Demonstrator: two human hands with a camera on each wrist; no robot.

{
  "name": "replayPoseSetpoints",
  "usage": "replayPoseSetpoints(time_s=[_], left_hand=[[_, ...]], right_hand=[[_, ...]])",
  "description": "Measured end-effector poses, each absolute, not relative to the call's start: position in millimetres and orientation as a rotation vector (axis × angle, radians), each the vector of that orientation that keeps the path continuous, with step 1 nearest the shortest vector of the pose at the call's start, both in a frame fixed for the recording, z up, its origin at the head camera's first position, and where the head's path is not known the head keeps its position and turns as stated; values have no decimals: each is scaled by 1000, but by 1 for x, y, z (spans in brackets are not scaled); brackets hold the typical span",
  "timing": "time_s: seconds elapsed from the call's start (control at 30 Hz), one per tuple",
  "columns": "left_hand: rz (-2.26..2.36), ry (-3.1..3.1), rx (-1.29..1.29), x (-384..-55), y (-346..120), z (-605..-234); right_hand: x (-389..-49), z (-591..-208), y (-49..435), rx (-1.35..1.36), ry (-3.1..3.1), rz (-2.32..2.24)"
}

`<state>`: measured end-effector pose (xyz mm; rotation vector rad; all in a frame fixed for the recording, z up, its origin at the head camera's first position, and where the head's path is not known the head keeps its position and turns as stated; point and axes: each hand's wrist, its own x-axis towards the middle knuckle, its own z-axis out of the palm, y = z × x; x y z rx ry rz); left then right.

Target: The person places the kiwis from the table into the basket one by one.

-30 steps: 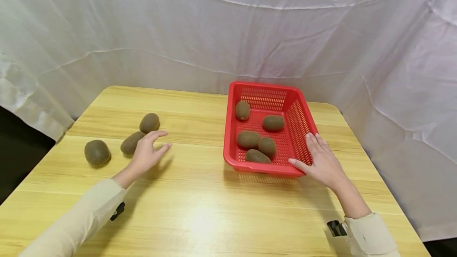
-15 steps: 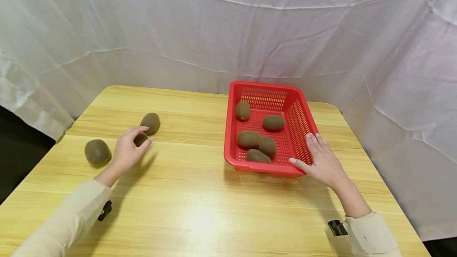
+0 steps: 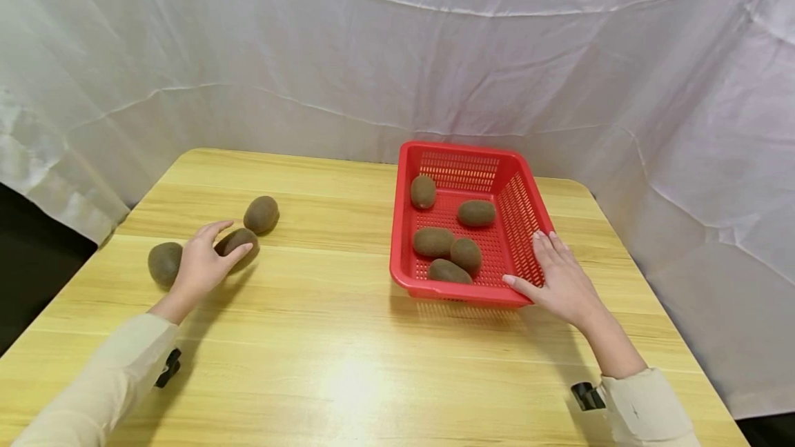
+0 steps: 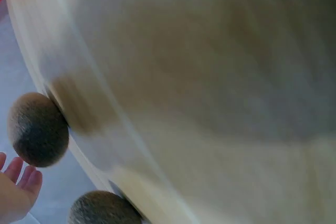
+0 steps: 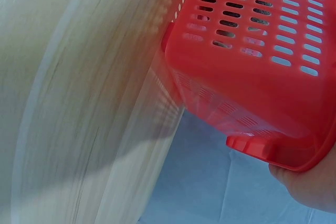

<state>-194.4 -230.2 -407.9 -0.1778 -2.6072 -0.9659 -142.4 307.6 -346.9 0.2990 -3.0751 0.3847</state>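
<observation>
My left hand (image 3: pixel 201 261) is spread low beside a brown fuzzy kiwi (image 3: pixel 238 247), its thumb and fingers apart on either side of the fruit. Behind that lies a second kiwi (image 3: pixel 261 214), close to the first. A third kiwi (image 3: pixel 164 264) sits left of the hand, partly covered by it. In the left wrist view, fingertips (image 4: pixel 32 179) reach just under one kiwi (image 4: pixel 38 129), and another kiwi (image 4: pixel 105 208) shows at the bottom edge. My right hand (image 3: pixel 565 285) rests on the near right corner of a red plastic basket (image 3: pixel 397 226), fingers straight, thumb over the rim.
Several kiwis, among them one (image 3: pixel 476 213) near the right wall, lie on the basket's slotted floor. Under everything is a light wooden table (image 3: pixel 323 336). White cloth (image 3: pixel 323 54) hangs behind it and at both sides.
My left hand has moved left and toward me, from above the kiwis to around the middle one, which has shifted slightly. The right hand and the basket stay put.
</observation>
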Motion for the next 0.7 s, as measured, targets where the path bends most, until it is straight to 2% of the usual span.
replayPoseSetpoints(time_s=[0.7], left_hand=[[-935, -2807, -157, -192, -250, -412]], right_hand=[[-143, -346, 308, 311, -3068, 393]])
